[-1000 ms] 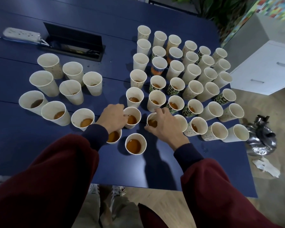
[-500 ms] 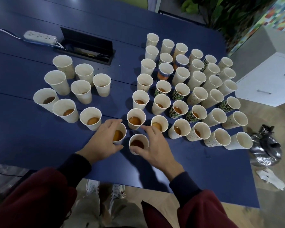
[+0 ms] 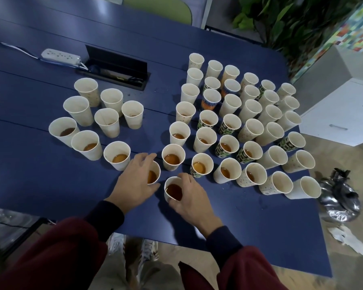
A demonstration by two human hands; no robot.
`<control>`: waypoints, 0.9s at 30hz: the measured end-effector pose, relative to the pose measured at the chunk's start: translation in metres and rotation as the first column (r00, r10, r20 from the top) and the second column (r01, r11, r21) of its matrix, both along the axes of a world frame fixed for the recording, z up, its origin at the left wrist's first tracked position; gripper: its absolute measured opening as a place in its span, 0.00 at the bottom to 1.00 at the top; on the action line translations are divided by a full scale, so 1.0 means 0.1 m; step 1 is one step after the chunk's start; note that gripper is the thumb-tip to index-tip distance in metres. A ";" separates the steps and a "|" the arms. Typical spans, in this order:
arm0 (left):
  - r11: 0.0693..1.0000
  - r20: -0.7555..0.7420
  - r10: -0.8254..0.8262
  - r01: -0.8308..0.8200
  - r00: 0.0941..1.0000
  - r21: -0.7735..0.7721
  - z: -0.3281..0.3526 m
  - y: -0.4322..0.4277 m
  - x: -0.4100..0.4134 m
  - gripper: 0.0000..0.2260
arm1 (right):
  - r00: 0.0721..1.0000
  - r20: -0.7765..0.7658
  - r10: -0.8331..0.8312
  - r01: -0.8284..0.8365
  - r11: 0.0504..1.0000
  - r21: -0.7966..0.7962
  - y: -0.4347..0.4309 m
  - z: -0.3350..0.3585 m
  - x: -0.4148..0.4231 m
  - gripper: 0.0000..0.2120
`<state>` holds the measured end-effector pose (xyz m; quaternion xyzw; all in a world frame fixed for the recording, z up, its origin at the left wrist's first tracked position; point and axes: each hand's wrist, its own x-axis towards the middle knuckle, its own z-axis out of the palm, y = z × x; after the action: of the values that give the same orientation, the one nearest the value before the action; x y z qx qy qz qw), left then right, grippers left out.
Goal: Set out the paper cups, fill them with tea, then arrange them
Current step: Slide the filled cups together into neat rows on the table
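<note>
Closest to the camera, dark-red sleeves [image 3: 61, 254] with navy cuffs reach over the near edge of the blue counter [image 3: 40, 181]. The right hand [image 3: 190, 197] holds the nearest cup [image 3: 173, 190], its grip curled round the rim, thumb on the near side and fingers on the far side. This cup stands upright with dark tea in it, alone in front of the rows. Just to its left and slightly farther, the left hand [image 3: 137, 183] holds a second cup [image 3: 153, 176] of tea, its grip wrapped round the wall.

Beyond, a left cluster [image 3: 106, 122] of cups stands apart from a larger right block [image 3: 249, 130] set in slanted rows. Tea shows in the nearer cups. At the back lie a power strip [image 3: 60, 57] and an open cable hatch [image 3: 115, 68]. A metal kettle [image 3: 340, 201] sits on the floor to the right.
</note>
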<state>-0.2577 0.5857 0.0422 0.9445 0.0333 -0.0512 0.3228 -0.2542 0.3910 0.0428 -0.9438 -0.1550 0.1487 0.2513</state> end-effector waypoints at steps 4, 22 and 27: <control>0.997 0.145 -0.007 -0.004 0.989 0.076 0.15 -0.05 0.05 0.31 | 1.000 0.000 0.003 -0.003 1.000 0.030 -0.06 0.18 0.05 0.24; 0.899 0.185 -0.045 0.121 0.982 -0.421 0.90 0.09 0.63 0.29 | 0.982 0.185 0.019 -0.053 0.982 0.182 0.41 1.35 0.93 0.34; 0.897 0.232 -0.061 0.155 0.971 -0.413 0.98 0.37 0.98 0.29 | 0.979 0.197 0.047 -0.084 0.979 0.186 0.73 1.43 1.28 0.36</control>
<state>-0.1602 0.6229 0.1405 0.8508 -0.0663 0.0261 0.5207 -0.1258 0.4637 0.1860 -0.9192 -0.2234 0.0496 0.3205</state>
